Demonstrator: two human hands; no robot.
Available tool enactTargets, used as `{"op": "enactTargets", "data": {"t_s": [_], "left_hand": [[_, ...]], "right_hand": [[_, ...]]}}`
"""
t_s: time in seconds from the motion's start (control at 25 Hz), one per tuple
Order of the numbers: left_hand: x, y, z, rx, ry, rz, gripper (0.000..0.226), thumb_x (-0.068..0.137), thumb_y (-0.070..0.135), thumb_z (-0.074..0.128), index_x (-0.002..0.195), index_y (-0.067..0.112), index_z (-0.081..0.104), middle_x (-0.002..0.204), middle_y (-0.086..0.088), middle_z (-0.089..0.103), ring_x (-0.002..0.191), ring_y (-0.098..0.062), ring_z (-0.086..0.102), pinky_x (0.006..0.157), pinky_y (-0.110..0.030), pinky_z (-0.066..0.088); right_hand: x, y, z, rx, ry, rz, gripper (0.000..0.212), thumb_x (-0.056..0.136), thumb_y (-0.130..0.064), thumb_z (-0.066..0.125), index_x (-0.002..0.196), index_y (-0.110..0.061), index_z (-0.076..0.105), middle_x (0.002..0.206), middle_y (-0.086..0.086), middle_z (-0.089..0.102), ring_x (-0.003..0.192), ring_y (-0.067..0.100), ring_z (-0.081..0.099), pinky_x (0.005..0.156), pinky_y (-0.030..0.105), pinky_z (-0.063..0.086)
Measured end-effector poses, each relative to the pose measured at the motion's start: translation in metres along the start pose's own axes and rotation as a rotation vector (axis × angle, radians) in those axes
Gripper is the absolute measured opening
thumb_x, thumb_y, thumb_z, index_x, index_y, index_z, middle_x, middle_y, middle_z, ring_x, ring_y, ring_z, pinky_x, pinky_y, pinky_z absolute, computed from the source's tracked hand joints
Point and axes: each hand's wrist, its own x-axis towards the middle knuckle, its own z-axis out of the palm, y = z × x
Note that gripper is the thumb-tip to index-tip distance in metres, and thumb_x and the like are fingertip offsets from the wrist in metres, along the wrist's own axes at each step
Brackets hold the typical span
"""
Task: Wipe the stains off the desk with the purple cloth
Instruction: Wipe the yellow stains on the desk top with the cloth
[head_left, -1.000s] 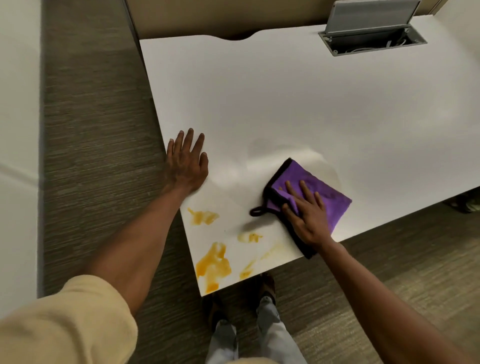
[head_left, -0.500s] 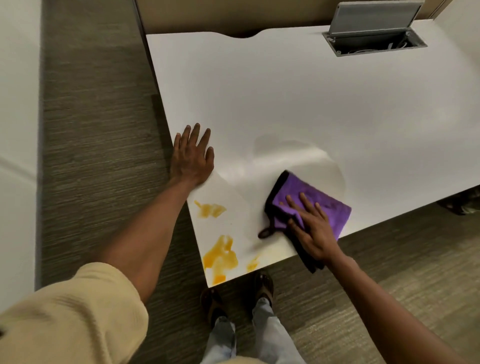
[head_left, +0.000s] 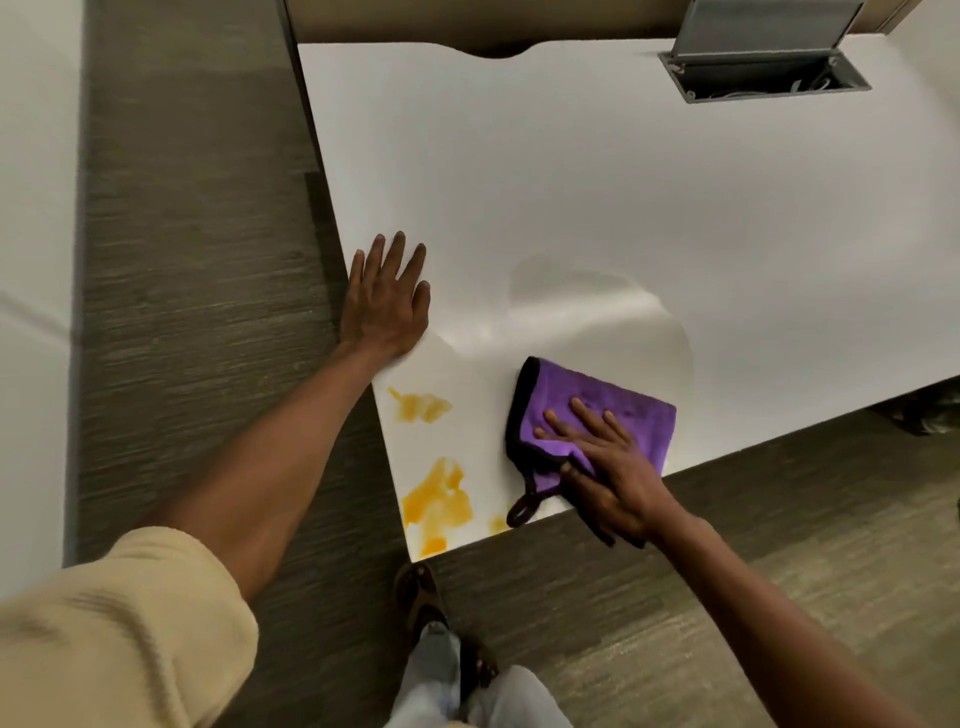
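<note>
Ahead of my hands the desk (head_left: 597, 182) lies bare; only the open cable box (head_left: 763, 78) stands at its far edge.

We see the purple cloth (head_left: 602, 415) under the right hand (head_left: 608, 467) nearer the desk's lower edge; fewer stains (head_left: 436, 499) show.

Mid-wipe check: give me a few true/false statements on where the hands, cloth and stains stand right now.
1. The right hand presses flat on the purple cloth. True.
2. The left hand holds a spray bottle. False: it rests flat on the desk, holding nothing.
3. Orange stains remain near the desk's front corner. True.
4. The cloth covers every stain. False: stains lie uncovered between the two hands.
5. The cable box lid at the desk's far side is closed. False: it stands open.
</note>
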Motion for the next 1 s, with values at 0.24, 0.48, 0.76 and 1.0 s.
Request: {"op": "enactTargets", "data": {"t_s": [0.24, 0.48, 0.76, 1.0], "left_hand": [[0.004, -0.010, -0.001, -0.106, -0.083, 0.007, 0.056, 0.105, 0.042, 0.037, 0.158, 0.023, 0.031, 0.168, -0.007, 0.016, 0.156, -0.024, 0.008, 0.127, -0.041, 0.001], [-0.003, -0.023, -0.005, -0.028, -0.074, 0.128, 0.061, 0.103, 0.047, 0.030, 0.158, 0.022, 0.028, 0.168, -0.009, 0.017, 0.156, -0.026, 0.011, 0.126, -0.042, 0.005], [-0.003, -0.024, -0.003, -0.085, -0.045, 0.117, 0.059, 0.103, 0.050, 0.033, 0.156, 0.023, 0.035, 0.167, -0.007, 0.022, 0.155, -0.025, 0.015, 0.127, -0.043, 0.008], [-0.003, -0.026, -0.007, -0.064, -0.069, 0.140, 0.057, 0.106, 0.046, 0.031, 0.158, 0.024, 0.029, 0.168, -0.007, 0.016, 0.157, -0.024, 0.008, 0.127, -0.044, 0.005]], "right_hand": [[0.077, -0.059, 0.028, -0.107, 0.107, 0.105, 0.057, 0.105, -0.062, 0.020, 0.160, -0.046, 0.024, 0.169, -0.021, 0.012, 0.161, 0.014, -0.007, 0.129, 0.047, -0.005], [0.050, -0.027, 0.016, -0.084, -0.051, -0.191, 0.050, 0.108, -0.057, 0.029, 0.157, -0.053, 0.025, 0.169, -0.027, 0.016, 0.161, 0.010, 0.001, 0.130, 0.042, -0.002], [0.112, -0.086, 0.036, -0.105, 0.050, -0.083, 0.052, 0.106, -0.060, 0.019, 0.157, -0.051, 0.019, 0.167, -0.023, 0.017, 0.161, 0.015, -0.002, 0.128, 0.044, -0.005], [0.083, -0.051, 0.022, -0.061, -0.089, -0.274, 0.049, 0.109, -0.053, 0.029, 0.158, -0.050, 0.028, 0.169, -0.024, 0.018, 0.162, 0.015, 0.002, 0.130, 0.049, -0.001]]}}
